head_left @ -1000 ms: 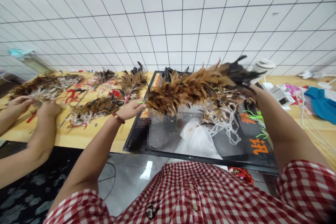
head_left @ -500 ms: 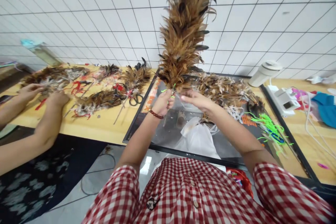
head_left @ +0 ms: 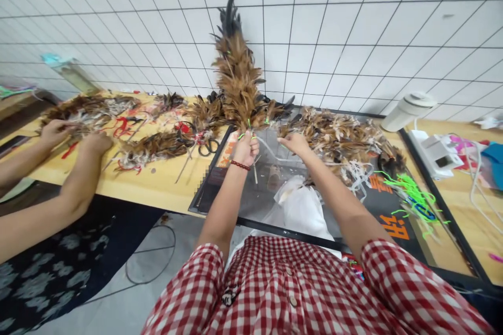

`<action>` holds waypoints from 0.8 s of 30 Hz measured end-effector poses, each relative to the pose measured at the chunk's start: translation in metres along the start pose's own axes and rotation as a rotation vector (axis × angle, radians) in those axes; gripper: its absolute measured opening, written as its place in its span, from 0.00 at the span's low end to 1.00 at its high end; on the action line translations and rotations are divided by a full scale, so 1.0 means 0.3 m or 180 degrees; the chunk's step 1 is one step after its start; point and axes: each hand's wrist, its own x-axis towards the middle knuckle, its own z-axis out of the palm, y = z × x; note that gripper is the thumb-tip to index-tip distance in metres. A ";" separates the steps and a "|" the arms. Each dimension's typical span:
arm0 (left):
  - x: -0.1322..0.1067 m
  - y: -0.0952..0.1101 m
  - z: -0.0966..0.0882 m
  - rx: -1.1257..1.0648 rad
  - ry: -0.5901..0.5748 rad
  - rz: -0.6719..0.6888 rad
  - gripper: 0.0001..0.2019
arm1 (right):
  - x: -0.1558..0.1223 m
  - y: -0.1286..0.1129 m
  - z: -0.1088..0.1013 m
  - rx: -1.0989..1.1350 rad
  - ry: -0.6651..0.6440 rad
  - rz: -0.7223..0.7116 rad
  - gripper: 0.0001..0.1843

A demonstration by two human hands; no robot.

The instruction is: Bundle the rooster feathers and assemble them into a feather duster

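Note:
My left hand [head_left: 247,149] is closed around the lower end of a brown feather duster [head_left: 238,76], which stands upright with black feathers at its tip. Bright green ties show at my fingers, and a thin stick end pokes out below them. A slack translucent plastic strip [head_left: 272,152] curves from the left hand to beneath my right hand [head_left: 295,144]. The right fingers are pressed together at the edge of a pile of loose brown feathers [head_left: 334,133]; whether a feather is between the fingertips is too small to tell.
At left, a co-worker's hands [head_left: 92,141] work over feathers. Scissors [head_left: 208,147] and a feather bundle [head_left: 155,146] lie nearby. A white bag [head_left: 301,204], green ties [head_left: 412,191], blue-handled scissors [head_left: 422,209], a white cup [head_left: 408,110] and a power adapter [head_left: 440,152] surround my right arm.
The duster has moved away from me toward the wall, so its whole tip shows. My right hand has moved off from the left toward the feather pile, and the strip between them is longer.

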 end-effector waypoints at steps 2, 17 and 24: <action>0.015 -0.034 0.022 0.0000 -0.0043 0.0003 0.19 | 0.052 -0.030 0.031 -0.0442 0.0230 0.0256 0.20; 0.056 -0.159 0.026 0.0122 -0.0238 -0.0284 0.18 | -0.180 -0.093 -0.006 0.2348 -0.0464 -0.0477 0.18; 0.043 -0.151 0.018 -0.0033 -0.0285 -0.0393 0.35 | -0.122 -0.147 0.108 0.2188 -0.0087 -0.0727 0.17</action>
